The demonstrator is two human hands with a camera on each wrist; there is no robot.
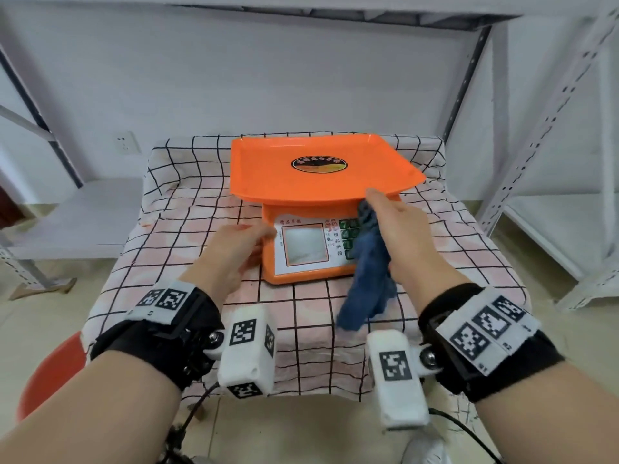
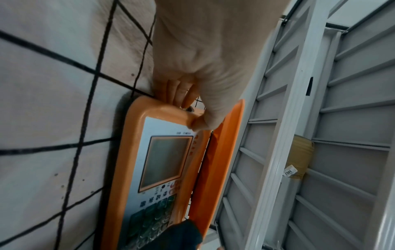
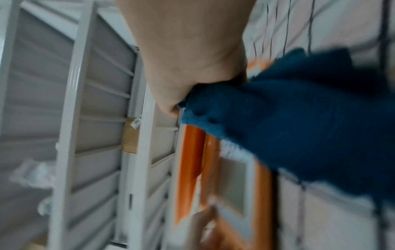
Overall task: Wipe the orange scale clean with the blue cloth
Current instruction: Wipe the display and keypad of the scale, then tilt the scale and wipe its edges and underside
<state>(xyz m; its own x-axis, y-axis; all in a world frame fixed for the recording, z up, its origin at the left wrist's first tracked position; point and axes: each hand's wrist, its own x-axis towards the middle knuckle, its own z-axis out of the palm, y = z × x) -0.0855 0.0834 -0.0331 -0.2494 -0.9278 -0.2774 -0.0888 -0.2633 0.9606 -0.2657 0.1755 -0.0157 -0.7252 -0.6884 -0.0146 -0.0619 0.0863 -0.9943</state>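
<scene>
The orange scale (image 1: pixel 301 175) stands on a checked tablecloth, its wide tray on top and a white display panel (image 1: pixel 303 247) facing me. My left hand (image 1: pixel 241 242) grips the left side of the scale's base (image 2: pixel 136 128), thumb on the upper corner and fingers curled down the side. My right hand (image 1: pixel 398 226) holds the blue cloth (image 1: pixel 366 272) bunched against the keypad at the panel's right side, under the tray's front edge. The cloth (image 3: pixel 288 121) hangs down from the fist toward the table; the right wrist view is blurred. The cloth (image 2: pixel 181 236) covers part of the keypad.
The tablecloth (image 1: pixel 187 236) covers a small table with a drop at its front edge. White metal shelving (image 1: pixel 552 145) frames both sides and the back. An orange stool (image 1: pixel 50 373) sits low at the left. A cardboard box (image 2: pixel 299 159) lies on a shelf.
</scene>
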